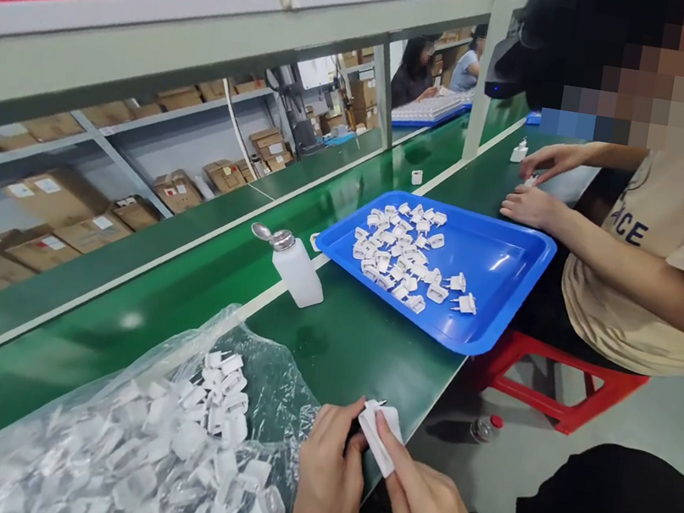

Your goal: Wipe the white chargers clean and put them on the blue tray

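— On the near side of the blue tray point(507, 273), what do the two hands show?

— The left hand point(332, 469) has its fingers curled and pinches the upper end of a white piece point(380, 438). The right hand point(437, 502) pinches the same piece from the other side, thumb laid along its upper face. The piece is tilted, held over the table edge, and a metal tip shows at its top.

— And within the tray?

— A cluster of white plug pieces point(404, 249), several with pins visible, occupies chiefly its left and middle parts; the right part shows bare blue surface.

— Which objects lie to the left of the tray?

— A white bottle point(299, 272) with a raised metal lid stands near it on the green table point(353, 352). Nearer the camera than the bottle, a clear plastic bag point(279, 358) holds many more white pieces, some showing at its opening.

— Beyond the tray?

— One loose piece point(416, 178) lies on the table. Farther left, cardboard boxes point(60, 206) fill a shelf.

— To the right of the tray?

— A co-worker point(649, 268) in a beige shirt sits at the table, both hands around a small white item point(532, 180). A red stool point(558, 400) is beneath the co-worker; a red-capped bottle point(485, 428) is on the floor.
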Tool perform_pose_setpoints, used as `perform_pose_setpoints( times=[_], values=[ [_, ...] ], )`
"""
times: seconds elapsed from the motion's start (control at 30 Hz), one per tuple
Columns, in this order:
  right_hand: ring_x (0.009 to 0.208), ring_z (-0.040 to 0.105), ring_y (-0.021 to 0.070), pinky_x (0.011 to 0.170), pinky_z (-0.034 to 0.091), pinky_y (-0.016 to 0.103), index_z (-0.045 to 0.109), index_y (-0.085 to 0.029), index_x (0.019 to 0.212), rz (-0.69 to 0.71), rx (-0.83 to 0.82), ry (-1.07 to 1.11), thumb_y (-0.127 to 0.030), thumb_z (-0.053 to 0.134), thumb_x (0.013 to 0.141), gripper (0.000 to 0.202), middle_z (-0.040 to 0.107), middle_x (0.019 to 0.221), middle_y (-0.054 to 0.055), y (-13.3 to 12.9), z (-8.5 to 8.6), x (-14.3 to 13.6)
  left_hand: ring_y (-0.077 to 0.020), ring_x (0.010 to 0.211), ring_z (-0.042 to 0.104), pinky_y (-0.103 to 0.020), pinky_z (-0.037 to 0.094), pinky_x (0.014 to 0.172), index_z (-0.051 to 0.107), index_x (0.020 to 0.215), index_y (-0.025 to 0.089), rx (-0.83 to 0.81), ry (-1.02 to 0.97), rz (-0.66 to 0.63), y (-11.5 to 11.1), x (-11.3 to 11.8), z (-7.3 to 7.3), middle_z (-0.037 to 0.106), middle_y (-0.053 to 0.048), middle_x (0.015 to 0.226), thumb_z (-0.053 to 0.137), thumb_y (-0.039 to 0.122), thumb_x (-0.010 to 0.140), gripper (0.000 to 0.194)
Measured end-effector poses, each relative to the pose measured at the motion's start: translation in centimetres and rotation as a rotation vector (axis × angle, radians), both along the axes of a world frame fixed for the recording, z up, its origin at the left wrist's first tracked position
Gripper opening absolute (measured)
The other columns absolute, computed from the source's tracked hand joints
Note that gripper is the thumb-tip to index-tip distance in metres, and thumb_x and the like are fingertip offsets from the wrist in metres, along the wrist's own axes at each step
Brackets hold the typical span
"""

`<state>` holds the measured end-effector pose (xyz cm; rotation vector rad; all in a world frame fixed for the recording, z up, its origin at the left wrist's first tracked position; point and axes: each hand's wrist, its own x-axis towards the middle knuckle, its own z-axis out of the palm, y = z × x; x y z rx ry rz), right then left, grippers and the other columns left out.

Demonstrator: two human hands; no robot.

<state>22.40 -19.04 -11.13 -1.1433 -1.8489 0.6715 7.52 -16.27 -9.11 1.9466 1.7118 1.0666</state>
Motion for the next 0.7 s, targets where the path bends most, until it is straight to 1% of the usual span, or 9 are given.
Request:
perform_pose_setpoints(
  times=[0.07,0.17,0.3,0.37,0.43,0.47,0.53,0.6,0.7],
  values=[
    [0.060,0.066,0.0172,0.058,0.053,0.027,0.035,-0.021,0.158,0.023,-0.076,-0.013,-0.015,0.030,0.103,0.055,0.073,0.082,0.005,0.5,0.5,0.3,-0.0217,0.087,0.068,-0.032,0.056,0.076,0.072,0.111,0.024,-0.009,-0.009,-0.006,0.0,0.2,0.3,0.072,-0.006,0.093,0.048,0.008,0.091,0.036],
    [0.062,0.068,0.0197,0.059,0.053,0.029,0.043,-0.021,0.153,0.058,-0.185,-0.063,-0.020,0.030,0.104,0.051,0.075,0.081,0.005,1.9,1.7,0.8,-0.0224,0.081,0.067,-0.032,0.056,0.070,0.073,0.104,0.025,-0.011,-0.004,0.004,0.1,0.5,0.5,0.070,-0.005,0.086,0.048,0.010,0.091,0.031],
    [0.068,0.073,0.0211,0.062,0.052,0.029,0.050,-0.026,0.148,0.082,-0.189,-0.129,-0.021,0.034,0.103,0.048,0.078,0.089,0.005,4.3,3.5,1.0,-0.0223,0.076,0.069,-0.031,0.057,0.065,0.071,0.093,0.022,0.059,0.016,0.025,0.4,0.5,0.0,0.071,-0.005,0.081,0.049,0.007,0.087,0.028],
    [0.066,0.073,0.0207,0.060,0.051,0.027,0.056,-0.026,0.142,0.078,-0.200,-0.150,-0.021,0.035,0.104,0.044,0.077,0.082,0.003,5.2,4.2,0.9,-0.0212,0.075,0.069,-0.029,0.057,0.064,0.071,0.095,0.020,0.102,0.034,0.023,0.6,0.4,-0.3,0.072,-0.005,0.080,0.048,0.004,0.085,0.030],
    [0.063,0.073,0.0199,0.058,0.049,0.026,0.060,-0.027,0.137,0.082,-0.212,-0.153,-0.021,0.035,0.104,0.042,0.075,0.076,0.001,5.5,4.4,0.9,-0.0198,0.076,0.069,-0.028,0.057,0.065,0.071,0.096,0.018,0.129,0.055,0.020,0.7,0.3,-0.4,0.072,-0.005,0.081,0.047,0.002,0.085,0.031],
    [0.063,0.073,0.0195,0.058,0.049,0.026,0.059,-0.027,0.138,0.089,-0.206,-0.146,-0.021,0.035,0.104,0.042,0.076,0.077,0.001,5.3,4.2,0.9,-0.0192,0.076,0.068,-0.027,0.057,0.066,0.070,0.096,0.018,0.130,0.069,0.014,0.6,0.3,-0.5,0.071,-0.005,0.080,0.047,0.001,0.085,0.031],
    [0.064,0.072,0.0194,0.059,0.050,0.027,0.053,-0.026,0.144,0.098,-0.161,-0.130,-0.019,0.033,0.104,0.046,0.075,0.081,0.002,4.3,3.2,0.8,-0.0186,0.075,0.067,-0.026,0.056,0.066,0.070,0.093,0.019,0.115,0.091,0.011,0.5,0.3,-0.3,0.070,-0.004,0.079,0.047,0.000,0.085,0.030],
    [0.059,0.068,0.0200,0.057,0.050,0.029,0.044,-0.021,0.152,0.070,-0.084,-0.120,-0.018,0.030,0.104,0.050,0.073,0.077,0.003,2.7,1.6,0.4,-0.0187,0.074,0.066,-0.027,0.056,0.065,0.070,0.090,0.020,0.080,0.097,0.017,0.4,0.3,-0.1,0.069,-0.003,0.077,0.047,-0.001,0.083,0.032],
    [0.058,0.066,0.0196,0.054,0.050,0.030,0.023,-0.015,0.161,-0.012,0.064,-0.077,-0.011,0.030,0.103,0.058,0.072,0.078,0.005,0.5,-0.6,-0.2,-0.0201,0.081,0.068,-0.029,0.057,0.069,0.072,0.095,0.021,0.048,0.068,0.041,0.2,0.3,0.1,0.072,-0.005,0.085,0.045,0.001,0.084,0.035]
  ],
)
